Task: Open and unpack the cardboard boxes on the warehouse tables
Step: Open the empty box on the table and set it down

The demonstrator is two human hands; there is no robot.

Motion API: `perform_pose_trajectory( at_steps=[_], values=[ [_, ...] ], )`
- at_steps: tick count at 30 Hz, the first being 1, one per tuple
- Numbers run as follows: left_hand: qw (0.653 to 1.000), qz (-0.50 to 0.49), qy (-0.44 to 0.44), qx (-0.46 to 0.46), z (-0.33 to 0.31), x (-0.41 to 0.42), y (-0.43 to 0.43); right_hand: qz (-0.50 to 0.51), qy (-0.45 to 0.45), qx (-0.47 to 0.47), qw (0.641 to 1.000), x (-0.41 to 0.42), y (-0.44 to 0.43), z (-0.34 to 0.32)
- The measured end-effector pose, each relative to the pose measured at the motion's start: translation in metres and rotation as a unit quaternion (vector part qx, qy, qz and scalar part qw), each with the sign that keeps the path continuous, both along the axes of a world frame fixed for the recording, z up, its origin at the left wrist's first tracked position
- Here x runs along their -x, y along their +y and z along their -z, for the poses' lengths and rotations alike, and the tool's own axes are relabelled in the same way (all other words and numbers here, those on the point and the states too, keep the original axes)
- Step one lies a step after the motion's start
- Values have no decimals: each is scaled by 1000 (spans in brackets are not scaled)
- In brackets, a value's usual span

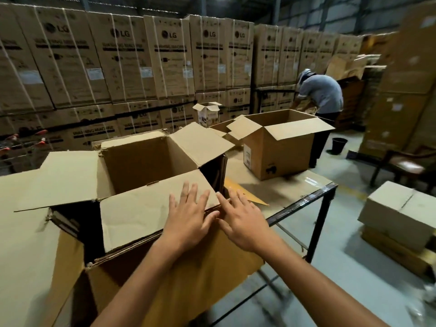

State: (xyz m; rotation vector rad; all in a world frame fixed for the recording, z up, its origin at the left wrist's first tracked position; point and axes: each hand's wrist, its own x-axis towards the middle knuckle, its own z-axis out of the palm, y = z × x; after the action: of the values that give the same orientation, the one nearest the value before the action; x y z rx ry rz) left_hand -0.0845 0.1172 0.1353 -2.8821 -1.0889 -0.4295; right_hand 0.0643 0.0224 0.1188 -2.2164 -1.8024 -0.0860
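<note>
A large cardboard box stands open right in front of me, its flaps spread and its inside looking dark. My left hand lies flat with straight fingers on the near flap. My right hand rests beside it at the flap's right corner, fingers straight, holding nothing. A second open box stands farther along the table. Behind it sits a small open white box.
Stacked washing machine cartons form a wall behind the table. A person in a grey shirt bends over at the back right. On the floor to the right are closed boxes, a black bucket and a wooden chair.
</note>
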Motion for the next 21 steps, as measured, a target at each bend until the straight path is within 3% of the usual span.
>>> perform_pose_trajectory(
  at_steps=[4,10,21],
  values=[
    [988,87,-125,-23,21,-50,-47,92,40,-106,989,-37,-57,21],
    [952,141,-261,71,76,-145,-119,178,107,-209,956,-123,-157,82],
    [938,151,-261,171,179,-273,-220,262,176,-173,933,-246,-289,172]
  ],
)
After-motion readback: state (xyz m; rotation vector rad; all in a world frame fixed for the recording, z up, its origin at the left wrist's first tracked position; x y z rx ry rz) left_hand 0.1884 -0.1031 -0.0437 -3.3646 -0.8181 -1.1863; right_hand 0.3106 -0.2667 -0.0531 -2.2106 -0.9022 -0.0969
